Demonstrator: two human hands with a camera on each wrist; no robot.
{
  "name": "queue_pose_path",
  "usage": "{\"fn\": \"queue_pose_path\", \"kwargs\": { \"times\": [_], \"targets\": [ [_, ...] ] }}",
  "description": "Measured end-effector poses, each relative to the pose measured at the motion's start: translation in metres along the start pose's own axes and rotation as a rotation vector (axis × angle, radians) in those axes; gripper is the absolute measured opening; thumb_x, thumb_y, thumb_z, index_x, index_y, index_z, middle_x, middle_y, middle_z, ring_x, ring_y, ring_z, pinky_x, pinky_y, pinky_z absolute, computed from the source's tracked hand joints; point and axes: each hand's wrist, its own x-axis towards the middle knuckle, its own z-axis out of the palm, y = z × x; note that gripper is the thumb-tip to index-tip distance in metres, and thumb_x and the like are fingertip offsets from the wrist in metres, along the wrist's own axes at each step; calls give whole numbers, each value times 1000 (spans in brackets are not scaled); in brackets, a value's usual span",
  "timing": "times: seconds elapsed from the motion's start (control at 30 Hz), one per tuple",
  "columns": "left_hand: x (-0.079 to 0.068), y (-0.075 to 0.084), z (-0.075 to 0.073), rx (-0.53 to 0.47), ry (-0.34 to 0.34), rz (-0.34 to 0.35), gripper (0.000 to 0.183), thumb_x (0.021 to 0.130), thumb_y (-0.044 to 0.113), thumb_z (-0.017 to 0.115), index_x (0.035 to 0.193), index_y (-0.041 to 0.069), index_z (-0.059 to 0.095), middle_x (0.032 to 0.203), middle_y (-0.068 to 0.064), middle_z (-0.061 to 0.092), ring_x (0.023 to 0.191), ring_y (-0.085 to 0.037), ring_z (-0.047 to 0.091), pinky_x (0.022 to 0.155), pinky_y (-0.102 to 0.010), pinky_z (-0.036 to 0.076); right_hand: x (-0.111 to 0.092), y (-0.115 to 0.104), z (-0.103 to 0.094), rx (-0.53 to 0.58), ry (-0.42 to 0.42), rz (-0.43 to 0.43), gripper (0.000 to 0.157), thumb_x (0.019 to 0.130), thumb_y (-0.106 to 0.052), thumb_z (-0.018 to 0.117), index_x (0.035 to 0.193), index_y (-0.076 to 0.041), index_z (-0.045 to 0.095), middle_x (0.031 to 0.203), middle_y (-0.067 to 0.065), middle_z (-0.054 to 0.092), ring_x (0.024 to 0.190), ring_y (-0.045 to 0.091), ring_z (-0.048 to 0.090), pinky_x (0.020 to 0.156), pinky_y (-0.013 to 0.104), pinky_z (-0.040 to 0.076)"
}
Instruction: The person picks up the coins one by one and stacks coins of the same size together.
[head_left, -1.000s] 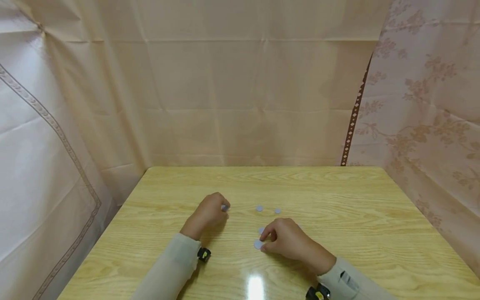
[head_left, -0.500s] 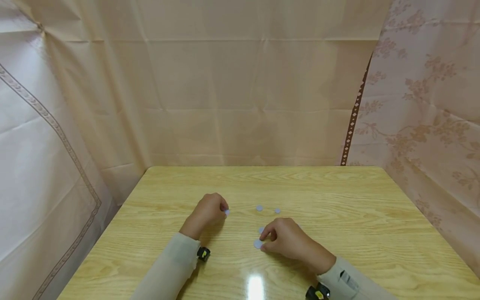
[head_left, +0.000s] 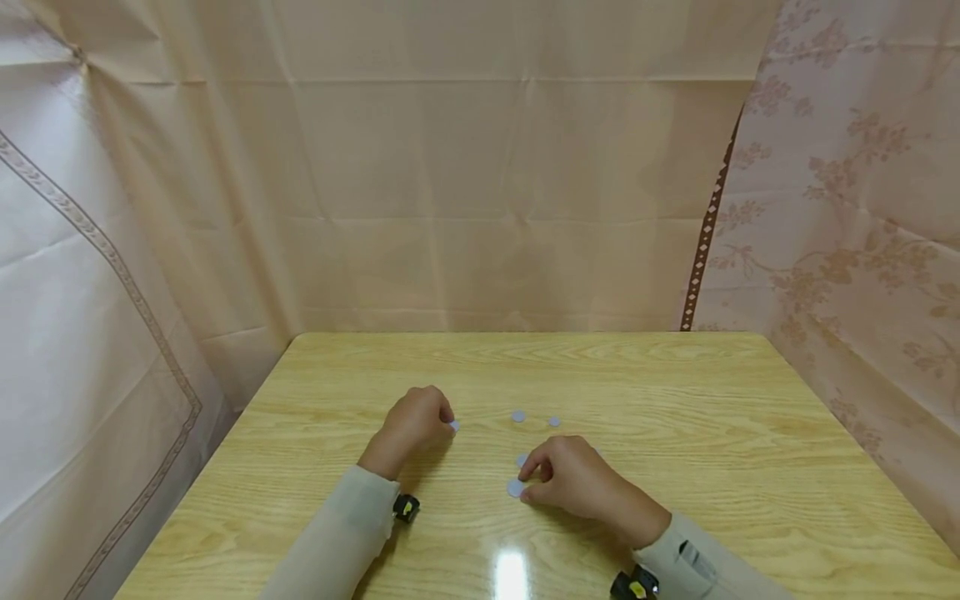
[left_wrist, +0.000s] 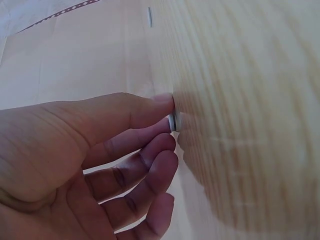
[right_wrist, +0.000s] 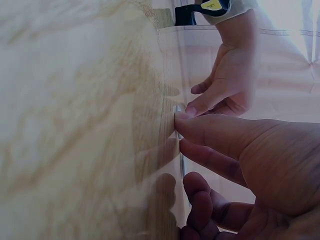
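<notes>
Worktop (head_left: 675,400) carries pale, flat discs. Your left hand (head_left: 411,422), fingers nearly closed, pinches left disc (head_left: 455,426) at worktop surface. Your right hand (head_left: 573,477), fingers curled with narrow gap, holds near disc (head_left: 515,487) by edge, flat. Half-hidden disc (head_left: 521,459) just beyond; far disc (head_left: 518,416) and smallest disc (head_left: 554,422) lie farther out, apart.

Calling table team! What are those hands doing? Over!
Left hand pinches pale disc. Right hand pinches nearest disc by its edge. In the way: right hand partly hides a farther disc.
</notes>
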Motion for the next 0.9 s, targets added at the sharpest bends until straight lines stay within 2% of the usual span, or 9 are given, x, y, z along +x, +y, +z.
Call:
{"fn": "queue_pose_path", "kwargs": {
  "times": [0.37,0.9],
  "targets": [
    [-2,0,-1,37,6,-17,9,89,25,83,87,17,78,93,3,74,80,-16,66,73,-40,57,0,2,1,-8,1,0,15,83,-25,88,95,-18,82,65,-7,58,52,2,44,47,20,39],
    [-1,3,-3,67,29,-6,10,86,27,84,85,20,77,88,6,72,74,-14,62,66,-37,53,0,1,1,-18,7,7,14,84,-25,88,95,-19,82,66,-7,59,54,3,46,48,20,39]
  ]
}}
